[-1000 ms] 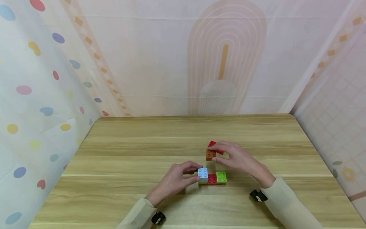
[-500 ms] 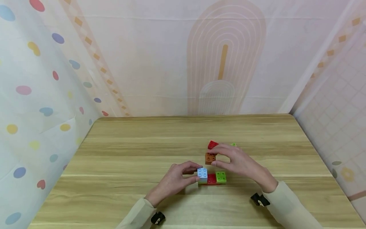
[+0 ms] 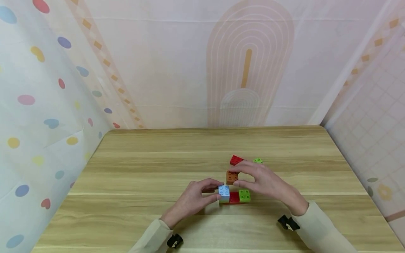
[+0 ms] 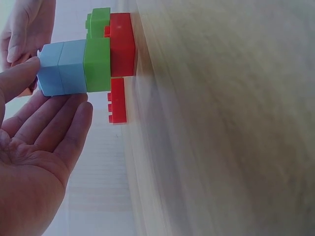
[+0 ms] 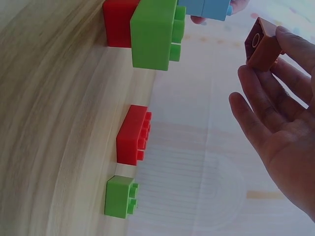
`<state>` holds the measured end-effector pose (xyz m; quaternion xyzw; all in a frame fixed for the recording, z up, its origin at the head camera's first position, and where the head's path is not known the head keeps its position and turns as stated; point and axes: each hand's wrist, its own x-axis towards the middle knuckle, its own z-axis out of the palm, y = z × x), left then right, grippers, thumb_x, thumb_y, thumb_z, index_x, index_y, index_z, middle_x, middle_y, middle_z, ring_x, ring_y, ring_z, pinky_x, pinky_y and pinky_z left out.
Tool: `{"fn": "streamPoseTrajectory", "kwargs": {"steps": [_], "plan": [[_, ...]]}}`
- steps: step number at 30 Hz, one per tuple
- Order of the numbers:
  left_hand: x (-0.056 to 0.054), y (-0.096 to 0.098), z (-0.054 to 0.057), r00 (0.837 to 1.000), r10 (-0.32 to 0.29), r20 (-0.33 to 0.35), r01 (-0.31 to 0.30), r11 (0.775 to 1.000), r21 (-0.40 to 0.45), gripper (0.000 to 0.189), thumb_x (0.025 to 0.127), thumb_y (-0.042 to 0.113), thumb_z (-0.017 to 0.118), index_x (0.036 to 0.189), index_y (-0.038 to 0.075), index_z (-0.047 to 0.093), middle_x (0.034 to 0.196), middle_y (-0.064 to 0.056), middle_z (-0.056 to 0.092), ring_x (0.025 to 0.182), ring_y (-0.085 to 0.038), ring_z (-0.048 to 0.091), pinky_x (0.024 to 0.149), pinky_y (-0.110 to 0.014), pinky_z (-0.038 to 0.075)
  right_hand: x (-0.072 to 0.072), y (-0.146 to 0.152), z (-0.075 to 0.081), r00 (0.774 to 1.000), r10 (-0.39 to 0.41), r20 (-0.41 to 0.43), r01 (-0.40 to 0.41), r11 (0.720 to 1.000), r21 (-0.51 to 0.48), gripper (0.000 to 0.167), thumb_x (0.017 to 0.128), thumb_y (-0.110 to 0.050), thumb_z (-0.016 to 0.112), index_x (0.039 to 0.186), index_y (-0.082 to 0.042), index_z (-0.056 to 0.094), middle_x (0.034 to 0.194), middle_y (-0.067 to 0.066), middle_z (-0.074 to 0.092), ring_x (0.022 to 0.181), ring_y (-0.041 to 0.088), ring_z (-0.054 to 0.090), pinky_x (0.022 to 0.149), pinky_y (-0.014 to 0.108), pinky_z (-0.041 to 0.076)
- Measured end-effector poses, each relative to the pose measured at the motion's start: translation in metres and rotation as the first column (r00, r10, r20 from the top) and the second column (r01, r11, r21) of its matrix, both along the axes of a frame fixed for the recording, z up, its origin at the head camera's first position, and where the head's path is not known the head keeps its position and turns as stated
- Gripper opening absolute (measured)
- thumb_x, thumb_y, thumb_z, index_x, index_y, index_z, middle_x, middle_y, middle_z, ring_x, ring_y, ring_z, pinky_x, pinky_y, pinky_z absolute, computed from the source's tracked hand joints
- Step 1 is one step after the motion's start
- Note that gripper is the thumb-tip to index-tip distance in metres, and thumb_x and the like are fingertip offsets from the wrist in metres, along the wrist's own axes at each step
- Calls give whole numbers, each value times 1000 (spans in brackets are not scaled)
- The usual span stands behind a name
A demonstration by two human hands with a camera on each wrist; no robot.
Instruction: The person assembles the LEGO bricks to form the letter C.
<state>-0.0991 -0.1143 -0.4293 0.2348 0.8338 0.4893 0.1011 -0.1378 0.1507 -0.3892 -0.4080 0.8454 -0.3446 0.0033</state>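
Square orange-brown plastic brick (image 3: 232,177): pinched between thumb and fingers of the right hand (image 3: 261,177), raised, beyond the left hand's fingertips. Left hand (image 3: 196,196) pinches two stacked light-blue plastic bricks (image 4: 63,69) on a square green plastic brick (image 4: 97,66), atop one end of a long red plastic brick (image 3: 234,198). Second green brick (image 3: 244,195) sits at its other end, nearer the right hand. Beyond the right fingers, on the wooden table (image 3: 152,160): loose oblong red brick (image 5: 132,135), loose small green brick (image 5: 118,196).

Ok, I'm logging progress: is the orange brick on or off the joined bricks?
Off: the right hand holds the orange brick aloft, underside exposed, apart from the top light-blue brick.
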Motion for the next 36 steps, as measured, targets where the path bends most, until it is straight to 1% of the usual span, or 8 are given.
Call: {"fn": "streamPoseTrajectory", "kwargs": {"steps": [7, 10, 15, 20, 26, 33, 36], "plan": [[1, -1, 0, 1000, 1, 9, -1, 1000, 0, 31, 95, 23, 69, 124, 12, 65, 119, 1, 68, 111, -21, 65, 93, -29, 52, 1, -2, -2, 999, 30, -32, -30, 999, -13, 39, 91, -23, 74, 128, -12, 66, 123, -2, 64, 112, 16, 60, 93, 41, 53], [1, -1, 0, 1000, 2, 12, -2, 1000, -4, 31, 95, 23, 69, 124, 12, 65, 119, 1, 68, 111, -22, 65, 93, -29, 52, 2, -2, -3, 999, 33, -42, -34, 999, -15, 39, 91, -23, 74, 127, -12, 66, 123, -2, 65, 112, 15, 60, 93, 41, 53], [1, -1, -1, 1000, 3, 15, -3, 1000, -3, 32, 95, 23, 69, 124, 11, 65, 119, 0, 68, 111, -23, 65, 93, -31, 52, 4, -3, -3, 999, 40, -27, -40, 999, -21, 39, 91, -24, 74, 127, -14, 66, 124, -5, 64, 113, 14, 59, 93, 40, 53], [0, -2, -1, 1000, 1, 19, -1, 1000, 1, 32, 95, 25, 69, 124, 12, 65, 119, 0, 68, 111, -21, 65, 93, -32, 53, 6, -4, -3, 999, 44, -4, -44, 999, -29, 39, 90, -22, 75, 127, -14, 66, 123, -5, 64, 113, 13, 59, 94, 39, 52], [-2, 0, -1, 1000, 3, 3, -3, 1000, -20, 31, 95, 24, 70, 123, 13, 65, 119, 1, 68, 110, -18, 65, 92, -28, 52, 6, -3, -5, 998, 54, -19, -54, 998, -26, 36, 92, -25, 72, 126, -15, 66, 121, -6, 64, 111, 12, 59, 92, 36, 53], [-2, 1, 1, 1000, 2, -8, -2, 1000, -25, 31, 94, 23, 70, 123, 12, 66, 119, 1, 68, 109, -17, 65, 92, -27, 52, 7, -4, -5, 999, 51, 6, -51, 999, -12, 39, 93, -34, 69, 127, -16, 66, 121, -7, 63, 109, 9, 58, 89, 32, 53], [-3, 1, 1, 1000, -1, -18, 1, 1000, -22, 31, 94, 23, 70, 123, 11, 66, 119, 0, 68, 109, -18, 66, 92, -27, 52, 7, -5, -5, 999, 51, 10, -51, 999, -10, 39, 93, -35, 69, 127, -16, 66, 121, -7, 63, 109, 9, 58, 89, 32, 53]]}}
